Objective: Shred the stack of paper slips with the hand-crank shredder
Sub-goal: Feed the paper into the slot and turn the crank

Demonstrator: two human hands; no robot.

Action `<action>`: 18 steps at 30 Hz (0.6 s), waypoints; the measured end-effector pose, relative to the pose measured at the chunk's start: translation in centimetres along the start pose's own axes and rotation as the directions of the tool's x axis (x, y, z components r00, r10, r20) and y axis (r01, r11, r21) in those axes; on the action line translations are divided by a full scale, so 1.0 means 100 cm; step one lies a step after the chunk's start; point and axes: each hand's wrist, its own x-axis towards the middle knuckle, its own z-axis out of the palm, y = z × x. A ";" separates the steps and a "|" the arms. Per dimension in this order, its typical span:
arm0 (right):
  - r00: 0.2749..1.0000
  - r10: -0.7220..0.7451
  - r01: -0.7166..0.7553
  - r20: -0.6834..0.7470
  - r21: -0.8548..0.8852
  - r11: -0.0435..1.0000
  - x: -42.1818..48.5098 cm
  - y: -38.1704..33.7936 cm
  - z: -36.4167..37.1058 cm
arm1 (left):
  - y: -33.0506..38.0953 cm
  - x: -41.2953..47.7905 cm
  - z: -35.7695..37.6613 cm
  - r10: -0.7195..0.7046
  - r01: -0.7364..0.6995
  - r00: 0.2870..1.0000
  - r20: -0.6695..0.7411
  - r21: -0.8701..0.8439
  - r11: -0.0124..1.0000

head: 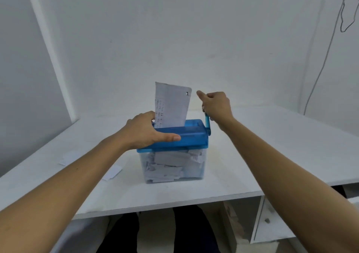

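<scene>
Below, the clear bin (196, 172) holds paper shreds (171, 160).

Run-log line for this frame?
left hand: grips blue plastic shredder lid | right hand: grips blue crank handle | printed white paper slip: standing in slot | clear plastic bin: holds paper shreds

Shredder lid (186, 134): blue translucent plastic, smooth, slight gloss along the front edge. Crank (207, 123): same blue plastic, smooth. Bin (202, 167): clear plastic, smooth, faintly hazy. Paper slip (172, 103): thin white paper, matt, printed, lightly creased. Shreds (169, 161): matt white paper, crumpled. Table (272, 146): white board, smooth, matt, low sheen. Loose slips (113, 172): matt white paper. Wall (174, 39): white, matt, smooth.
</scene>
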 end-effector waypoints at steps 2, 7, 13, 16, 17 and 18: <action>1.000 -0.022 0.022 -0.012 0.039 0.999 -0.001 -0.007 0.022 | -0.011 -0.005 -0.014 0.004 -0.004 1.000 0.030 0.011 1.000; 0.971 -0.214 0.220 -0.107 0.045 0.975 -0.012 -0.012 0.052 | -0.015 -0.012 -0.038 0.037 -0.028 0.982 0.185 -0.054 0.998; 0.848 -0.530 0.530 0.021 -0.003 0.848 -0.033 0.019 0.037 | -0.031 -0.014 -0.029 0.026 -0.019 0.999 0.036 -0.194 0.981; 0.872 -0.449 0.460 0.194 -0.014 0.888 -0.024 0.018 0.038 | -0.031 -0.014 -0.027 0.018 -0.018 1.000 -0.001 -0.206 0.978; 0.879 -0.401 0.415 0.258 -0.001 0.910 -0.023 0.018 0.039 | -0.031 -0.014 -0.026 0.015 -0.018 1.000 -0.013 -0.203 0.979; 0.883 -0.346 0.365 0.318 0.002 0.931 -0.021 0.020 0.040 | -0.030 -0.014 -0.024 0.012 -0.017 1.000 -0.027 -0.201 0.979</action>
